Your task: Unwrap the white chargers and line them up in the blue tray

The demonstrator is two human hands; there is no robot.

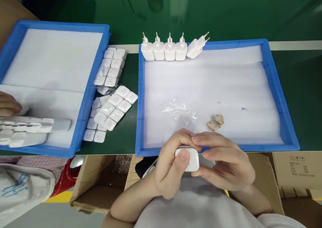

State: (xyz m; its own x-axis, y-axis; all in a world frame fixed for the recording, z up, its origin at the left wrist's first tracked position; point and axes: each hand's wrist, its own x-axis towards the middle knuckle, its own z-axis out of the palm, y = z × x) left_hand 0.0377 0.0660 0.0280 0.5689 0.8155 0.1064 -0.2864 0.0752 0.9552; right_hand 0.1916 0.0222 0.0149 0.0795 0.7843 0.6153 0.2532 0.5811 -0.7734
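Note:
A white charger (pixel 193 161) is held close to my body, just over the front rim of the right-hand blue tray (pixel 256 148). My left hand (pixel 173 167) wraps round it, with the thumb pressed on its end face. From the other side my right hand (pixel 223 161) grips it too, its thumb and fingertips at the charger's right side and edge. Its prongs do not show. Tan label pieces (pixel 215 123) and clear film pieces (pixel 179 111) lie on the white lining of the tray. Several chargers with two-pin plugs (pixel 169 50) line the tray's back-left rim; the rightmost leans over.
Grouped white chargers (pixel 115 108), some in clear plastic, lie between the trays. Another blue tray (pixel 93 87) at left holds rows of chargers (pixel 32 130), with a co-worker's hand (pixel 8 104) beside them. Cardboard boxes (pixel 93 194) stand below the table edge.

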